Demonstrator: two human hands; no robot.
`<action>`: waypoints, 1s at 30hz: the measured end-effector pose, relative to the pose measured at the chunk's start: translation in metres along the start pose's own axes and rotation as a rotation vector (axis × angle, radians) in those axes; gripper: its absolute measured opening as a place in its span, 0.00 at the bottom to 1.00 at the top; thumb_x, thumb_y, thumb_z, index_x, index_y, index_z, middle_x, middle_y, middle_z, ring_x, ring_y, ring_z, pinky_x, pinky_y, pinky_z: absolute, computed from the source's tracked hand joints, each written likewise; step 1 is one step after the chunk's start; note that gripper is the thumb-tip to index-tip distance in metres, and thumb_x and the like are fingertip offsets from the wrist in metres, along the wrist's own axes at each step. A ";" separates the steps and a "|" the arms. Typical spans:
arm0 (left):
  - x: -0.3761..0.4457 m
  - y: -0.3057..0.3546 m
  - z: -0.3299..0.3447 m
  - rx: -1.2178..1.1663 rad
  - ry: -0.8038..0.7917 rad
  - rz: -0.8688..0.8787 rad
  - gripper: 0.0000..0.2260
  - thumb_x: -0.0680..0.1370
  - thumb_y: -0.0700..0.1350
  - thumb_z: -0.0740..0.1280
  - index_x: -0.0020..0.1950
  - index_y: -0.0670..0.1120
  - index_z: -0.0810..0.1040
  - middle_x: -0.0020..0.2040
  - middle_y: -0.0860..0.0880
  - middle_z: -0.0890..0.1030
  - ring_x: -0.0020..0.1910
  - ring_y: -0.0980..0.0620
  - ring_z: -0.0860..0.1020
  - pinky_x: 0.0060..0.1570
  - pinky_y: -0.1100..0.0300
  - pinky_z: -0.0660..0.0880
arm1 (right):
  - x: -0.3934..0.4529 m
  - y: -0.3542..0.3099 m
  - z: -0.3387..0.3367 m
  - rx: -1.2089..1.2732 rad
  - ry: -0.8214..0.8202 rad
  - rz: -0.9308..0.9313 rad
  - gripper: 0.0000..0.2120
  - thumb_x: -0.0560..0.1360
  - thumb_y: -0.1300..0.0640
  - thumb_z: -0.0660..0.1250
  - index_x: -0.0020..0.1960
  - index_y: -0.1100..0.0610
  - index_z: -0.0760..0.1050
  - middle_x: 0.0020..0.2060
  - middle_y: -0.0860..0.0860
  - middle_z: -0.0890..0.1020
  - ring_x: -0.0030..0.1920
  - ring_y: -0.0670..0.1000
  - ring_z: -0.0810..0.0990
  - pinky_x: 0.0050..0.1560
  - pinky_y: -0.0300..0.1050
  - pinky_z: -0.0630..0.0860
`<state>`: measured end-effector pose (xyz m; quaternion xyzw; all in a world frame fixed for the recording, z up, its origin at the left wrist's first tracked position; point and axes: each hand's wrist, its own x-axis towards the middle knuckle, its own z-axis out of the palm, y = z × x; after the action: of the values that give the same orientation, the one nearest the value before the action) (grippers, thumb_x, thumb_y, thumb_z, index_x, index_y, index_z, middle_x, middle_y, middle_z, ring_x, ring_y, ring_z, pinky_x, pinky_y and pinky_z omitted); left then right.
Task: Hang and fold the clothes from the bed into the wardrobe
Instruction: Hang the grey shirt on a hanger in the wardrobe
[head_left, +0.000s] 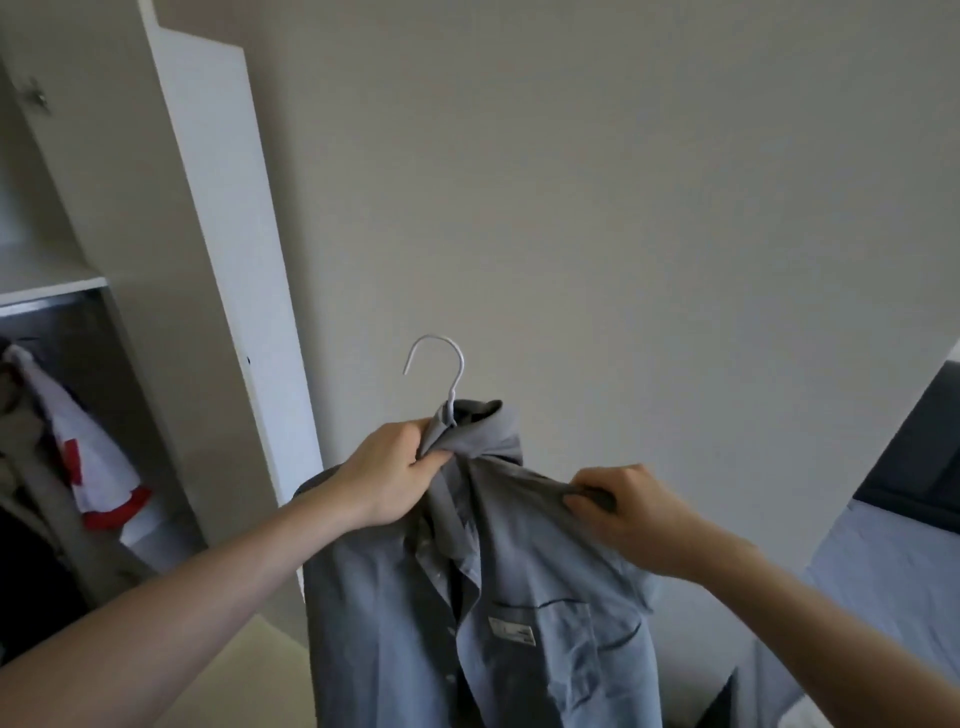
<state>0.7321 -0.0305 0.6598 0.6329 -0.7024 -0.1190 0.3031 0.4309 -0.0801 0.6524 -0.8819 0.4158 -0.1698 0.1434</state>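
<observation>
Left hand (387, 475): closed on the bunched collar of the grey shirt (498, 597), just below the hanger (441, 371) hook.
Right hand (631, 512): pinching the shirt's shoulder seam.
Shirt: hangs between and below both hands, front facing the camera, chest pocket under the right hand.
Wardrobe (208, 260): open, left of the left hand; a white-and-red garment (91, 457) hangs inside.
Bed (893, 561): right of the right hand.

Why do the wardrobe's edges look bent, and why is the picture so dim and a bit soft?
Head view: the wide-angle lens bows the wardrobe door and leans it inward; light is flat and dim, leaving the wardrobe interior in deep shadow; no glare; the grey shirt, white hanger hook, left hand and right hand are fairly clear, while the corners smear slightly.
</observation>
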 end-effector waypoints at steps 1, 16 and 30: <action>0.002 -0.007 -0.003 0.067 0.044 -0.010 0.09 0.83 0.51 0.64 0.44 0.51 0.76 0.39 0.51 0.81 0.43 0.45 0.80 0.46 0.47 0.75 | 0.004 0.007 -0.003 0.010 -0.027 0.013 0.13 0.82 0.49 0.64 0.41 0.53 0.76 0.33 0.48 0.80 0.36 0.48 0.76 0.40 0.45 0.72; -0.057 -0.095 -0.011 0.184 0.512 -0.423 0.24 0.82 0.57 0.64 0.77 0.53 0.65 0.68 0.53 0.66 0.62 0.56 0.70 0.63 0.58 0.71 | 0.100 -0.068 0.094 0.538 -0.080 -0.139 0.18 0.84 0.52 0.62 0.40 0.62 0.74 0.34 0.59 0.77 0.34 0.52 0.75 0.39 0.52 0.71; -0.185 -0.204 -0.148 0.157 0.741 -0.504 0.08 0.76 0.51 0.74 0.47 0.55 0.76 0.49 0.58 0.74 0.45 0.61 0.77 0.44 0.70 0.69 | 0.150 -0.244 0.198 0.699 -0.147 -0.251 0.14 0.84 0.49 0.61 0.45 0.53 0.79 0.38 0.50 0.82 0.39 0.46 0.81 0.39 0.39 0.75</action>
<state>0.9866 0.1447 0.6135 0.8052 -0.3772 0.0991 0.4468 0.7705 -0.0261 0.5968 -0.8337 0.2103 -0.2539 0.4430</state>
